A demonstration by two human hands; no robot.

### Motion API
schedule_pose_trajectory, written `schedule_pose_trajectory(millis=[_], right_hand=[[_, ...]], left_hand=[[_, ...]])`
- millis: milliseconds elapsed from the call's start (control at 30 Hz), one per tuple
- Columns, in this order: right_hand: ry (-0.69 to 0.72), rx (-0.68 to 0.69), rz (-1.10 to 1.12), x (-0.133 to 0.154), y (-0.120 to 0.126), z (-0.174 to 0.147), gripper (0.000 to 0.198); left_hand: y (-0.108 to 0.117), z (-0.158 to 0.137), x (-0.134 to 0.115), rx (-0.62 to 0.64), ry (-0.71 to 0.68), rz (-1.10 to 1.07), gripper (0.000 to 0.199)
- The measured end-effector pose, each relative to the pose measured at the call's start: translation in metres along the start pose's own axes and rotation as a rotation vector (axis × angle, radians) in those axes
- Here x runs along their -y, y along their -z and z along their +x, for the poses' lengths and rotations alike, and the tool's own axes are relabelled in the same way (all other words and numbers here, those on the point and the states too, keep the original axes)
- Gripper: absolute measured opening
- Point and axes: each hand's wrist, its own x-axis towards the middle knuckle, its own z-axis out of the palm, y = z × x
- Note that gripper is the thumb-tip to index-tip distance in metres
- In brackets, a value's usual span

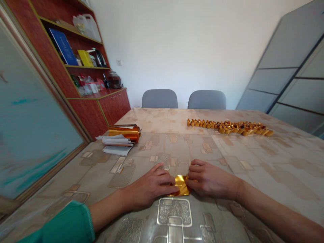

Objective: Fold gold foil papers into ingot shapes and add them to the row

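A small piece of gold foil paper (181, 186) lies on the patterned tablecloth between my two hands, close to the near side of the table. My left hand (153, 185) holds its left end, with thumb and curled fingers against the foil. At the other end, my right hand (206, 179) grips the foil between closed fingers, knuckles upward. The foil looks creased or folded; its two ends are hidden under my fingers.
Rows of folded gold foil pieces (230, 127) stand at the back right. Further left lie a gold foil roll (134, 132) and a stack of white-backed sheets (117, 150). Two grey chairs (160, 98) stand beyond the table (162, 135), and a red-brown cabinet (115, 104) at left.
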Motion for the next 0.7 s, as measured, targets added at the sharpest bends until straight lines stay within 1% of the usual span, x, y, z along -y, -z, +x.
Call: schedule_pose_trajectory(millis=[167, 300, 500, 700], right_hand=[[-0.028, -0.011, 0.076, 0.001, -0.007, 0.000, 0.011], [-0.107, -0.010, 0.133, -0.003, -0.007, 0.001, 0.015], [-0.204, -0.019, 0.380, -0.011, 0.002, -0.005, 0.012], [-0.238, -0.039, 0.569, -0.018, -0.005, -0.008, 0.014]], left_hand=[[-0.002, -0.001, 0.002, 0.002, -0.023, 0.023, 0.034], [-0.002, -0.003, 0.003, -0.026, -0.028, -0.001, 0.032], [0.000, -0.004, 0.002, -0.057, -0.017, -0.043, 0.030], [0.000, -0.005, 0.002, -0.062, -0.031, -0.025, 0.027]])
